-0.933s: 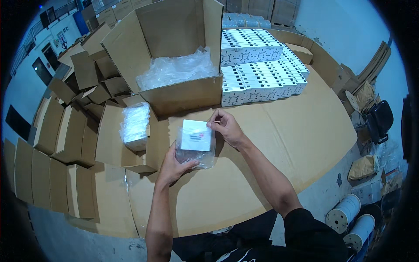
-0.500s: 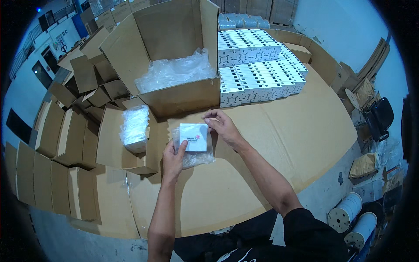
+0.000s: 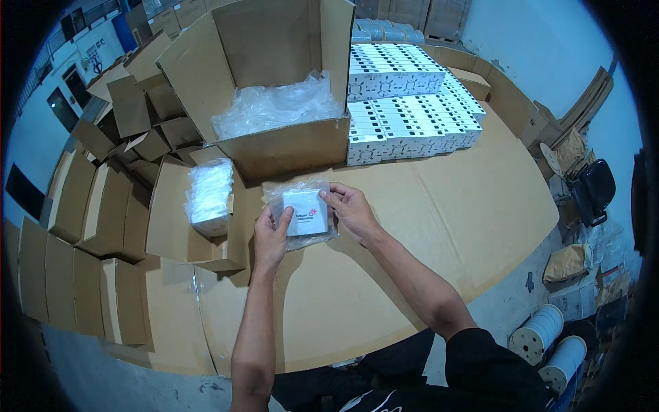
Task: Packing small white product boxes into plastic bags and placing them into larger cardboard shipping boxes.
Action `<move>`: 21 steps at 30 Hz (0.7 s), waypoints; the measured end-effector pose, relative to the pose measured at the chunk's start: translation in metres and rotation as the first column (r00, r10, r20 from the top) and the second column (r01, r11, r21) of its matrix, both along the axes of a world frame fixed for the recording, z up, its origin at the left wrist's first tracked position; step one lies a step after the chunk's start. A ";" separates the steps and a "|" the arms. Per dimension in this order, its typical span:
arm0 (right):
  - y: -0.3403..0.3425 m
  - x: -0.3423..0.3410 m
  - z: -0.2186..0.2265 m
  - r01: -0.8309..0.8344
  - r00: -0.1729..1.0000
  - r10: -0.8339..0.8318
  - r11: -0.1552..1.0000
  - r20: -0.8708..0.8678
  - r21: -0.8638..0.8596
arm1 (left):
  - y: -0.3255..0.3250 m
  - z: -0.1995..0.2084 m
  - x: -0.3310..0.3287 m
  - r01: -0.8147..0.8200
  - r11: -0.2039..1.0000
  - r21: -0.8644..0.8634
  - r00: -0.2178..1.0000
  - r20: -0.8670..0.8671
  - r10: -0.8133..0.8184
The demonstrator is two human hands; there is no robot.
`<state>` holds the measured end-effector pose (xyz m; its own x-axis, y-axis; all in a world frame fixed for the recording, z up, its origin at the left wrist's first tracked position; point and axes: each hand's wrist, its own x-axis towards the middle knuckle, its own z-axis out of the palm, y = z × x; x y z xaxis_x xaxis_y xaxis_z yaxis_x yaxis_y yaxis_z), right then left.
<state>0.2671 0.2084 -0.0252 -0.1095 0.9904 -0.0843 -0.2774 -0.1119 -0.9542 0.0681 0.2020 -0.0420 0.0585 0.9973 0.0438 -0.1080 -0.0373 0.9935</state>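
A small square white box (image 3: 306, 214) with printing on its face lies inside a clear plastic bag (image 3: 316, 240), just over the cardboard-covered table. My left hand (image 3: 272, 233) grips its left side, thumb pressed on the front of the box. On the opposite side my right hand (image 3: 349, 208) pinches the bag and box near the upper right corner. Left of my hands stands an open small carton (image 3: 237, 240), where a row of plastic-wrapped items (image 3: 209, 196) is packed upright.
Behind stands a large open carton (image 3: 292, 152) with clear plastic bags (image 3: 281, 106) in it. To its right are stacked white boxes (image 3: 412, 141) in rows. Several empty cartons (image 3: 127, 302) line the left side. Cable spools (image 3: 535, 333) stand on the floor at lower right.
The plastic bag now covers the white box, where before it lay beneath it. My right hand has moved slightly down onto the box's upper right corner.
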 end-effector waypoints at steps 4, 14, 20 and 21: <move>0.002 -0.001 -0.007 -0.002 0.991 0.005 1.000 -0.137 0.022 | -0.002 0.002 0.001 -0.018 0.999 0.028 1.000 -0.013 0.019; -0.009 -0.004 0.007 0.019 0.995 -0.011 0.997 -0.100 0.074 | -0.008 0.010 -0.001 -0.135 0.990 0.042 0.989 0.073 0.132; -0.012 -0.006 0.014 -0.003 0.995 0.022 0.981 -0.097 0.196 | -0.005 0.011 -0.007 -0.110 0.984 0.143 0.982 0.168 0.085; -0.012 -0.006 0.015 0.003 0.991 0.025 0.977 -0.130 0.215 | -0.007 0.014 -0.005 -0.108 0.984 0.145 0.982 0.169 0.083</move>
